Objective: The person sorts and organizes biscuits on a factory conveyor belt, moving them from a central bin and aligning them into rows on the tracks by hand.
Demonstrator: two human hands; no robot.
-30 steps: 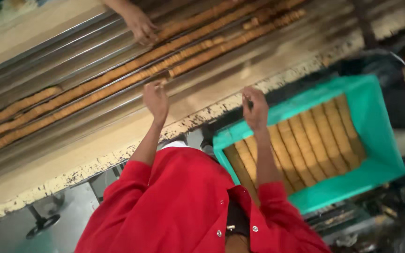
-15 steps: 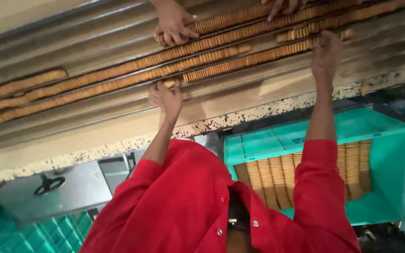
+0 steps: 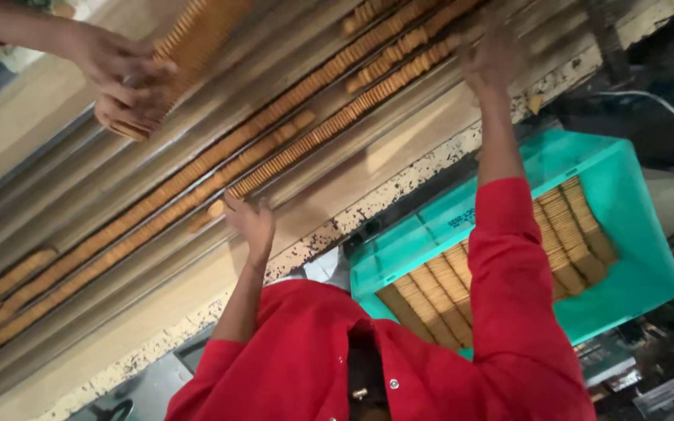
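Since half a second ago the co-worker's hands at ten o'clock have lifted a stack of tan biscuits off the ribbed steel conveyor. The left hand rests spread, clenching nothing, at the near biscuit row's end. The right hand, now at one o'clock, is blurred; I cannot tell its grip.

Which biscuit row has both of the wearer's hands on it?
The nearest biscuit row: left hand at one end, right hand at the other. Farther rows go untouched.
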